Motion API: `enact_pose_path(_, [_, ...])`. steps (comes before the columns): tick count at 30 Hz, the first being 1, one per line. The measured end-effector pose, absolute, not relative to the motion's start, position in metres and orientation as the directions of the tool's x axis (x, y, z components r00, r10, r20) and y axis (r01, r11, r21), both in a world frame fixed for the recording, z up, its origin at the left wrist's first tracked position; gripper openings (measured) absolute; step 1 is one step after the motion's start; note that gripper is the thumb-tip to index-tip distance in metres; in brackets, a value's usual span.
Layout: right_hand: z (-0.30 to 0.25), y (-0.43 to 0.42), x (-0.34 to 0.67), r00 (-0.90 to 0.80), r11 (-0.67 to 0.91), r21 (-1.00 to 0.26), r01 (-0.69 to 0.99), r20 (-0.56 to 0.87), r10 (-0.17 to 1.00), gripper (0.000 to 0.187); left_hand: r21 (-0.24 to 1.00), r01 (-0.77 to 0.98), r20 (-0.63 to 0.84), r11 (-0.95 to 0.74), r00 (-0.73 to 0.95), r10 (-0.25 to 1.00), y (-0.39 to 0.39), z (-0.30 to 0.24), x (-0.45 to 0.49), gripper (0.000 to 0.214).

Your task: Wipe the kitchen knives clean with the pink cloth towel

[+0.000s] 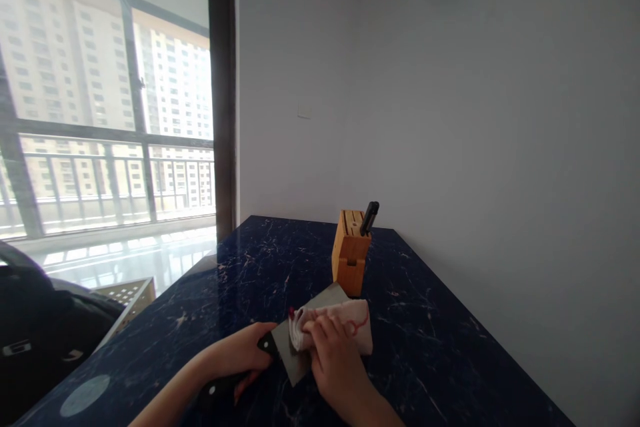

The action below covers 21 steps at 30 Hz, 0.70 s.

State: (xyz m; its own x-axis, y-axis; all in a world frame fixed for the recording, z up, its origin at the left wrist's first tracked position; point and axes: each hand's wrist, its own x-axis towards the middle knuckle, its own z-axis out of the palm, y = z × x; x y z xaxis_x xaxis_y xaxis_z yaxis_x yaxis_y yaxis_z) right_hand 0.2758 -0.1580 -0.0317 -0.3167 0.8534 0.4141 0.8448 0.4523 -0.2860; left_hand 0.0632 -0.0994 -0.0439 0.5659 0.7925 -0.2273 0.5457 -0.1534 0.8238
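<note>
My left hand [250, 350] is closed round the black handle of a cleaver [299, 368], whose wide metal blade points away from me to the right. Folded over the blade is a white cloth [359, 328] with a red pattern. My right hand [334, 353] grips this cloth and presses it against the blade, hiding part of the metal. Just beyond the blade's far end stands a wooden knife block [349, 273], with a black-handled tool [370, 217] in one of its slots.
Everything rests on a dark blue marbled table [280, 253]. Walls rise behind it and on the right. At the lower left is a black bag or seat [45, 320], next to a perforated light panel [131, 293]. A pale round spot [85, 395] marks the near left tabletop.
</note>
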Motion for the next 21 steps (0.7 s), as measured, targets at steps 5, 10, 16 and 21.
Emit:
enact_pose_path(5, [-0.037, -0.143, 0.292, -0.135, 0.28, -0.278, 0.919, 0.446, 0.885, 0.039, 0.84, 0.529, -0.258, -0.122, 0.587, 0.767, -0.102, -0.04, 0.064, 0.044])
enact_pose_path(10, [-0.039, -0.153, 0.276, -0.343, 0.466, -0.223, 0.856, 0.43, 0.835, 0.054, 0.837, 0.528, -0.225, -0.148, 0.577, 0.785, -0.101, -0.042, 0.065, 0.04])
enact_pose_path(16, [-0.041, -0.142, 0.278, -0.32, 0.396, -0.136, 0.908, 0.387, 0.865, 0.058, 0.844, 0.511, -0.215, -0.162, 0.6, 0.77, -0.101, -0.041, 0.065, 0.042])
enact_pose_path(21, [-0.042, -0.13, 0.295, -0.126, 0.188, -0.133, 0.973, 0.375, 0.918, 0.053, 0.847, 0.507, -0.218, -0.163, 0.61, 0.762, -0.103, -0.039, 0.065, 0.042])
